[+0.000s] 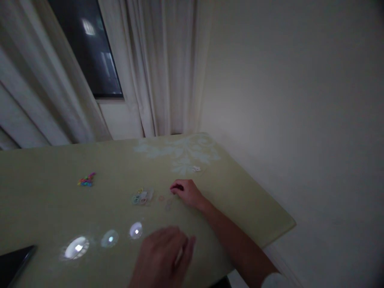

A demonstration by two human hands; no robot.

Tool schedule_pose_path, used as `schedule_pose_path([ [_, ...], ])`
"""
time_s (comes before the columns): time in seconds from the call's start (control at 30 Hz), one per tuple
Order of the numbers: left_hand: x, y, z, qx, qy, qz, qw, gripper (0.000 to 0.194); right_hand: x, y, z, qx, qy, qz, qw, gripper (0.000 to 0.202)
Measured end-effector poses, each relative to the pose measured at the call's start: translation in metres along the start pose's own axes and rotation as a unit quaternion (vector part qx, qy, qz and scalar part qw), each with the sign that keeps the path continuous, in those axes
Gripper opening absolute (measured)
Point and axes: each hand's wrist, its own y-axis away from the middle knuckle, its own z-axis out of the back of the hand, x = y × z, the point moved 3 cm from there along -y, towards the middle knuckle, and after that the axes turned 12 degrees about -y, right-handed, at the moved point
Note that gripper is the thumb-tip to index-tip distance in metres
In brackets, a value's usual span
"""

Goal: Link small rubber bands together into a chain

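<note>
My right hand (187, 193) rests low over the table, its thumb and curled fingers drawn close together at the tips. Whatever they may hold is too small to make out. Just left of it lie a small orange ring (161, 198) and a faint clear piece (168, 205). Further left is a small see-through packet (147, 196) with several coloured rings in or on it. Nearer to me, my left hand (163, 254) hangs above the table, blurred, with its fingers bent downward and their tips hidden.
A little pile of bright coloured pieces (86, 180) lies on the table (114, 164) at the left. A small white item (196, 169) sits beyond my right hand. A dark flat device (15, 264) shows at lower left. The wall (285, 100) borders the table's right side.
</note>
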Motion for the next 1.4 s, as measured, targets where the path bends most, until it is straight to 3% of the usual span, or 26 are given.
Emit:
schedule_pose_path([
  [0.1, 0.021, -0.054, -0.004, 0.074, -0.171, -0.041, 0.982, 0.022, 0.003, -0.001, 0.008, -0.052, -0.007, -0.008, 0.999, 0.009],
  [0.17, 0.039, -0.073, -0.004, 0.115, -0.239, -0.046, 0.963, 0.028, 0.005, -0.001, 0.013, -0.075, -0.006, -0.003, 0.997, 0.007],
  [0.3, 0.064, -0.074, -0.007, 0.168, -0.207, -0.035, 0.963, 0.042, 0.008, 0.000, 0.017, -0.097, -0.006, 0.015, 0.995, 0.004],
  [0.4, 0.066, -0.069, -0.010, 0.171, -0.182, -0.027, 0.968, 0.040, 0.010, 0.001, 0.016, -0.101, -0.012, 0.017, 0.995, 0.003],
  [0.53, 0.062, -0.074, -0.016, 0.189, -0.242, -0.048, 0.951, 0.033, 0.015, 0.001, 0.010, -0.089, -0.038, 0.014, 0.995, 0.004],
  [0.63, 0.065, -0.075, -0.023, 0.168, -0.306, -0.061, 0.935, 0.030, 0.019, 0.001, 0.006, -0.082, -0.070, 0.009, 0.994, 0.006],
  [0.7, 0.071, -0.071, -0.027, 0.147, -0.297, -0.061, 0.941, 0.031, 0.019, 0.001, 0.004, -0.080, -0.099, -0.005, 0.992, 0.012],
  [0.83, 0.081, -0.066, -0.022, 0.057, -0.136, -0.040, 0.988, 0.023, 0.016, 0.001, -0.003, -0.062, -0.182, -0.032, 0.981, 0.027],
  [0.97, 0.082, -0.068, -0.010, -0.047, 0.017, 0.014, 0.999, 0.023, 0.021, 0.006, -0.011, -0.031, -0.241, -0.052, 0.969, 0.033],
  [1.13, 0.077, -0.069, -0.009, -0.087, 0.142, 0.075, 0.983, 0.026, 0.030, 0.011, -0.019, -0.016, -0.253, -0.042, 0.966, 0.032],
  [1.27, 0.073, -0.070, -0.006, -0.122, 0.149, 0.067, 0.979, 0.029, 0.029, 0.011, -0.023, -0.021, -0.232, -0.027, 0.972, 0.031],
  [1.4, 0.072, -0.070, -0.003, -0.120, 0.172, 0.069, 0.975, 0.032, 0.027, 0.012, -0.026, -0.022, -0.224, -0.021, 0.974, 0.028],
])
